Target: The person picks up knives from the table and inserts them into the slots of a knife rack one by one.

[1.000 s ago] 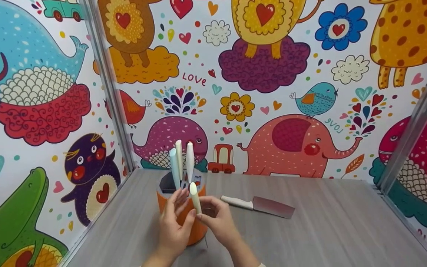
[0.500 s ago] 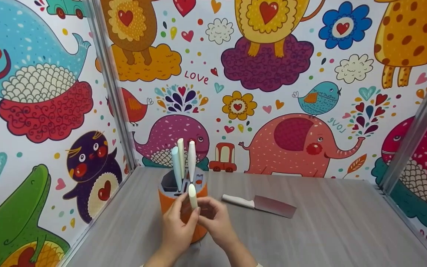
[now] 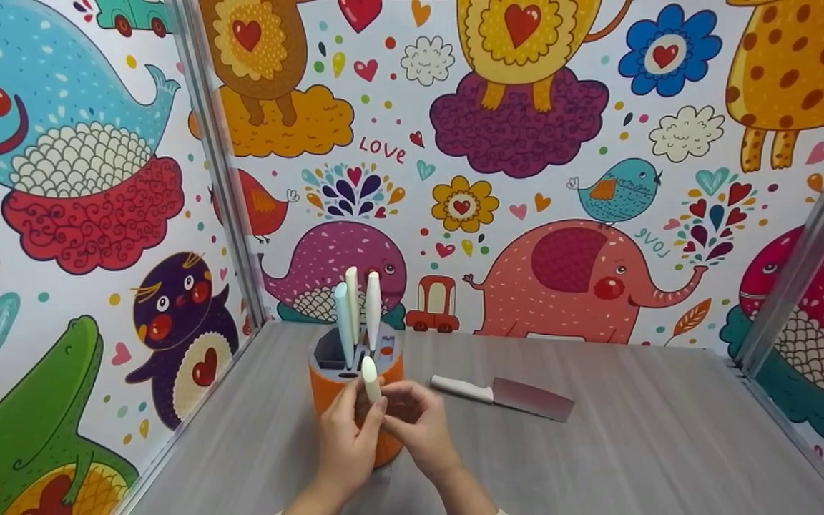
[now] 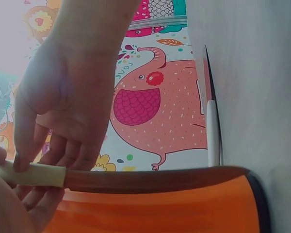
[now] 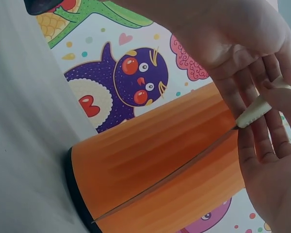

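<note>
Both hands hold the cream handle of a knife upright in front of an orange knife block. My left hand has its thumb and fingers on the handle from the left. My right hand pinches the same handle from the right, thumb against fingers. In the right wrist view the thin blade points down along the outside of the block, its tip near the dark base. The left wrist view shows the blade with its flat side beside the orange wall.
Three more handles, a pale blue one, a cream one and a white one, stand in the block's grey slotted top. A cleaver with a white handle lies flat on the table to the right. Patterned walls enclose the table.
The left fingers, raised beside the handle a second ago, now close around it. The knife is a little lower, more of its handle hidden by the hands. The cleaver stays in place.
</note>
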Demonstrator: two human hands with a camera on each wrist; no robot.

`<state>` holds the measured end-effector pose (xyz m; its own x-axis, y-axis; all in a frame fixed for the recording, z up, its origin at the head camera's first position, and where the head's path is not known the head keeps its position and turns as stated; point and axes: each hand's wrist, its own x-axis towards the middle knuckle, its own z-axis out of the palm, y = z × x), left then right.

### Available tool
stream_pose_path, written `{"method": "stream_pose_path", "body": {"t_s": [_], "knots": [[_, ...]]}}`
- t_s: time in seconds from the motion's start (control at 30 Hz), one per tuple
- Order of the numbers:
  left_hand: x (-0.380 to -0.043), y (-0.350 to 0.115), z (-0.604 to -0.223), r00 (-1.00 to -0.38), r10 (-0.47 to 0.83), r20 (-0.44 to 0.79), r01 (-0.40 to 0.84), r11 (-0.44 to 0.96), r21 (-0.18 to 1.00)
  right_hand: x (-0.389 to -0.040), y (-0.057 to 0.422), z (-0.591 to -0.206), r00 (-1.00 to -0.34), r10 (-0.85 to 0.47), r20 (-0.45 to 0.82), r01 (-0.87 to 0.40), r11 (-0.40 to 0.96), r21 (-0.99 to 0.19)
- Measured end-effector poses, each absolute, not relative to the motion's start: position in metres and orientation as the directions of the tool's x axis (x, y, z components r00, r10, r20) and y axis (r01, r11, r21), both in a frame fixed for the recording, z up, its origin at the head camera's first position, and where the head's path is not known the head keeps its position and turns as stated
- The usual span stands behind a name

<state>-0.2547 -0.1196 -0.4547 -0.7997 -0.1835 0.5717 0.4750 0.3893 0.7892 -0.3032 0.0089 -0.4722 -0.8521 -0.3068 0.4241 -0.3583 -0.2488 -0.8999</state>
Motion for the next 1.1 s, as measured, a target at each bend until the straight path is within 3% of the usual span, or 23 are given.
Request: {"method": "stream_pose_path", "body": {"t_s": [0.23, 0.4, 0.7, 1.1], "knots": [[-0.256, -0.120, -0.454, -0.869, -0.136, 0.475, 0.420, 0.305, 0.855, -0.322, 0.026, -0.491, -0.885, -0.228, 0.407, -0.361, -0.218, -0.907], [-0.260, -0.122, -0.452, -0.859, -0.090, 0.505, 0.468, 0.263, 0.844, -0.338, 0.029, -0.523, -0.910, -0.150, 0.386, -0.375, -0.098, -0.922], [-0.255, -0.139, -0.415, -0.847, 0.054, 0.529, 0.529, 0.186, 0.828, -0.354, 0.025, -0.561, -0.877, -0.354, 0.325, -0.326, -0.060, -0.944], [-0.248, -0.146, -0.370, -0.833, 0.067, 0.550, 0.553, 0.135, 0.822, -0.355, 0.015, -0.570, -0.865, -0.391, 0.314, -0.358, 0.043, -0.933]]}}
